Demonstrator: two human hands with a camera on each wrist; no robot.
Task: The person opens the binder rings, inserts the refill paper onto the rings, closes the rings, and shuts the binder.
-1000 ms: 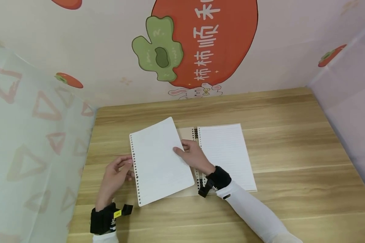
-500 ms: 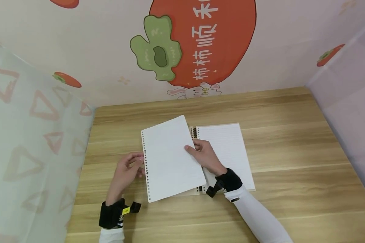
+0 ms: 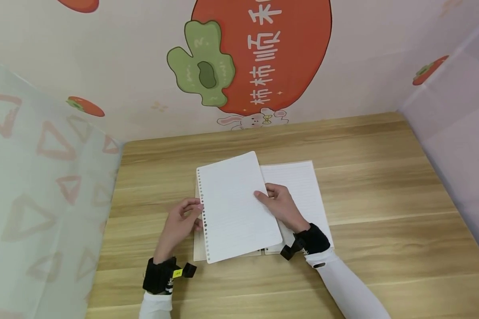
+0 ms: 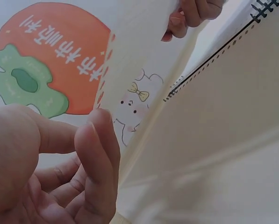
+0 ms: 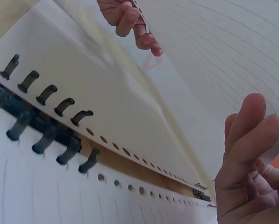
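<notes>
A loose white sheet (image 3: pixel 237 208) with holes punched down its left edge is held tilted over an open loose-leaf notebook (image 3: pixel 299 186). My left hand (image 3: pixel 179 226) pinches the punched edge between thumb and fingers. At the opposite edge, my right hand (image 3: pixel 281 204) grips the sheet, thumb on top and fingers beneath. Faint ruled lines show on its underside in the right wrist view. Below it, the notebook's black binder rings (image 5: pixel 45 140) stand parted, one row of prongs through the cover (image 5: pixel 83 65) and one through the ruled pages (image 5: pixel 50 186). From above, the sheet hides most of the cover and spine.
The notebook lies on a wood-grain table (image 3: pixel 383 199). A pale back wall (image 3: pixel 355 79) with a large persimmon print (image 3: pixel 299 57) rises behind it. Side walls (image 3: pixel 32 177) bound the table left and right. Each wrist wears a black camera strap (image 3: pixel 159 275).
Both hands have carried the sheet to the right, from left of the notebook to over its cover and spine. Its left edge now lies inside the cover's left edge.
</notes>
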